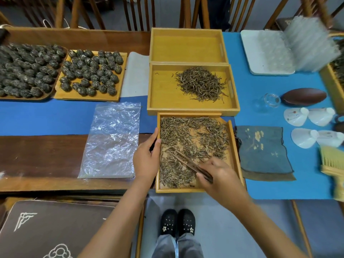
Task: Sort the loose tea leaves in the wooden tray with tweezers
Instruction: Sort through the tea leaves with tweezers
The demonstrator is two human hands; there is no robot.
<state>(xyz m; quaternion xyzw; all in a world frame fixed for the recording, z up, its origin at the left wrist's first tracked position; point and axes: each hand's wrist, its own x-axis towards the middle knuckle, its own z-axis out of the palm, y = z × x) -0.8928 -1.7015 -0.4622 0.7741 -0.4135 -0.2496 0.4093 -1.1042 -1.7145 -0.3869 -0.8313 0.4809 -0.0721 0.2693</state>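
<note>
The wooden tray (pixel 236 146) is yellow-brown, and brown-olive tea leaves (pixel 193 135) are spread in it. Dark brown tweezers (pixel 191 164) are seen. The cloth (pixel 268 151) is grey-blue with yellow flowers. The table cover (pixel 279 90) is blue. The shoes (pixel 177 222) are black with white flowers.

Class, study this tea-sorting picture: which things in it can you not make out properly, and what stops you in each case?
Head view only:
- Tweezers: rear end hidden inside the right hand; whether the tips pinch a leaf is too small to tell.
- Right-edge tray: cut off by the frame.
- Bubble wrap: motion-blurred.
- Nearest tray: left rim partly covered by the left hand.
</note>
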